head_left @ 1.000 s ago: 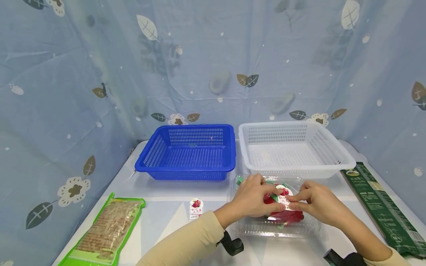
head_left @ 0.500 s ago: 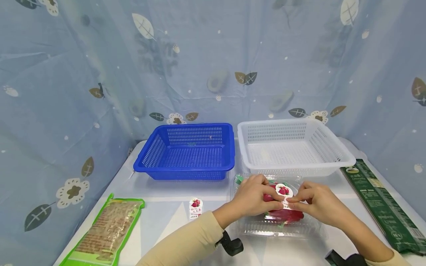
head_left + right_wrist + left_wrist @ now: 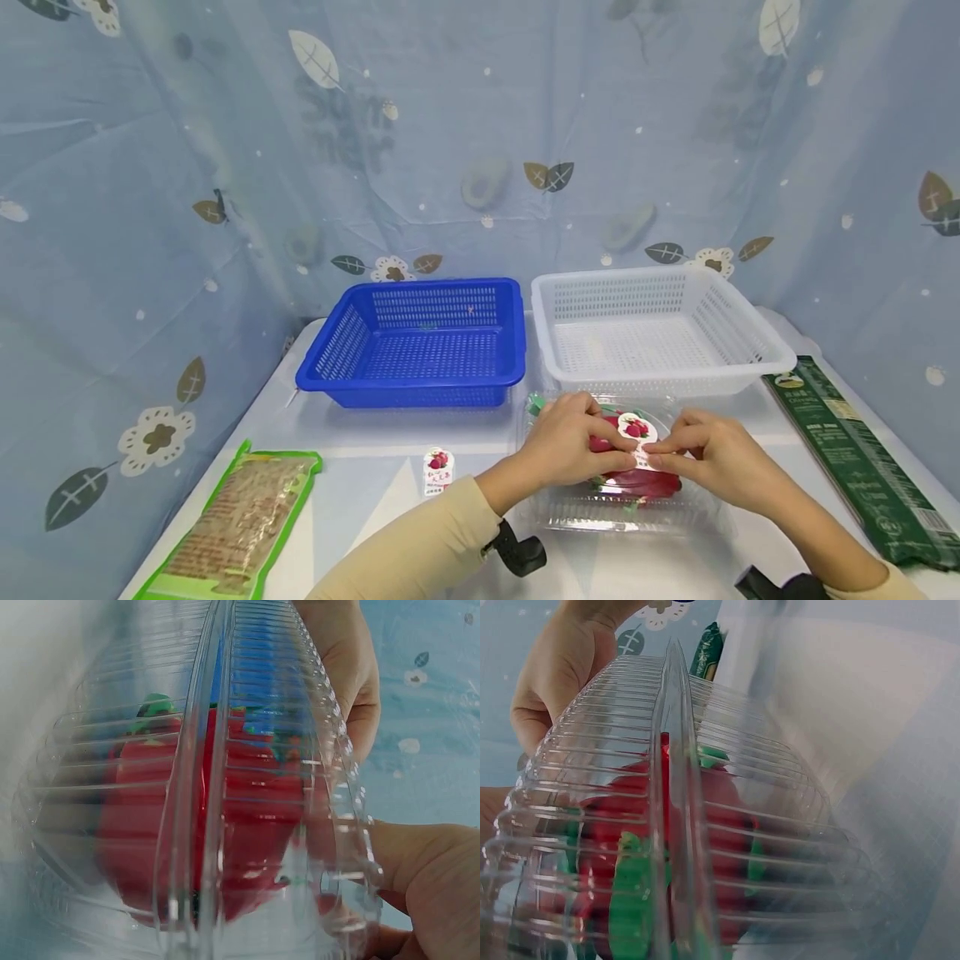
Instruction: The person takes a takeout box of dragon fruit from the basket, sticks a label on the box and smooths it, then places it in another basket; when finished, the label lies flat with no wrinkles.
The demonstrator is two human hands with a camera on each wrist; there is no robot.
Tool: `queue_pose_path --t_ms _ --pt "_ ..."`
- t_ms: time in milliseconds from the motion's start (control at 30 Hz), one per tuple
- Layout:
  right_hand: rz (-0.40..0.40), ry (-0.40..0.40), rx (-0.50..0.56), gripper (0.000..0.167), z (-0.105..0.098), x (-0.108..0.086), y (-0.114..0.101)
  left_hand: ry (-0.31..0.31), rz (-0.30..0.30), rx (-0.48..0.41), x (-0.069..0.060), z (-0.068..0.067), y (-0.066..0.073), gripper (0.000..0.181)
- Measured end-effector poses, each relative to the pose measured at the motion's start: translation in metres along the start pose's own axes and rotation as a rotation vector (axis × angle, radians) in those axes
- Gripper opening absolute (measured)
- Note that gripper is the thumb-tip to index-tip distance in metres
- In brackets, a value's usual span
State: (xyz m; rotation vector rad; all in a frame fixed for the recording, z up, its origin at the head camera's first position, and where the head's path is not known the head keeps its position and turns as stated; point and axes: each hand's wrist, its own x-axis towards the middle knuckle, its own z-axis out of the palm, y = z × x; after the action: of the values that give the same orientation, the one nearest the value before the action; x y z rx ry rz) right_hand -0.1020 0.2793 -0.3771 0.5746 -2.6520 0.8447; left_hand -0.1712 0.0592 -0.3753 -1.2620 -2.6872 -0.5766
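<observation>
A clear plastic clamshell box (image 3: 622, 518), lid down, holds red fruit with green tips (image 3: 645, 483), like dragon fruit. On its lid is a white sticker label (image 3: 637, 427) printed with red fruit. My left hand (image 3: 572, 442) pinches the label's left edge between thumb and index finger. From the other side, my right hand (image 3: 708, 454) pinches its right edge the same way. The fingertips nearly meet and cover the label's lower sides. Both wrist views look along the box's ribbed side, with the fruit (image 3: 622, 862) showing through and the right hand's thumb (image 3: 420, 851) at the lid.
A second fruit label (image 3: 438, 472) lies left of the box. Behind stand a blue basket (image 3: 420, 396) and a white basket (image 3: 667, 379), the latter close to the box. A green-edged packet (image 3: 240, 517) lies at left, a long dark green packet (image 3: 855, 458) at right.
The label has tipped down flatter against the lid, so its printed fruit shows more fully. Both hands stay at its edges. The head view has shifted slightly.
</observation>
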Motion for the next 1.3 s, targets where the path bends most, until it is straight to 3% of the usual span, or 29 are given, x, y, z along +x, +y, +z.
queue_pose_path --t_ms 267,533,667,833,1067,1300 --pt "0.039 -0.019 0.011 0.013 -0.004 0.002 0.000 -0.025 0.013 -0.024 0.002 -0.003 -0.002 0.021" --pt "0.210 -0.037 0.077 0.025 -0.015 0.007 0.003 -0.049 0.069 -0.047 0.003 -0.009 -0.007 0.021" --pt "0.279 -0.004 0.115 0.031 -0.021 0.008 0.009 -0.035 0.059 -0.083 -0.001 -0.011 -0.010 0.026" --pt "0.331 0.013 0.131 0.036 -0.029 0.012 0.023 0.022 -0.015 -0.203 -0.010 -0.021 -0.022 0.029" --pt "0.476 -0.021 0.180 0.052 -0.032 0.021 0.053 0.055 -0.167 -0.384 -0.032 -0.036 -0.061 0.033" --pt "0.545 -0.012 0.305 0.065 -0.029 0.025 0.080 0.025 -0.340 -0.528 -0.057 -0.025 -0.076 0.047"
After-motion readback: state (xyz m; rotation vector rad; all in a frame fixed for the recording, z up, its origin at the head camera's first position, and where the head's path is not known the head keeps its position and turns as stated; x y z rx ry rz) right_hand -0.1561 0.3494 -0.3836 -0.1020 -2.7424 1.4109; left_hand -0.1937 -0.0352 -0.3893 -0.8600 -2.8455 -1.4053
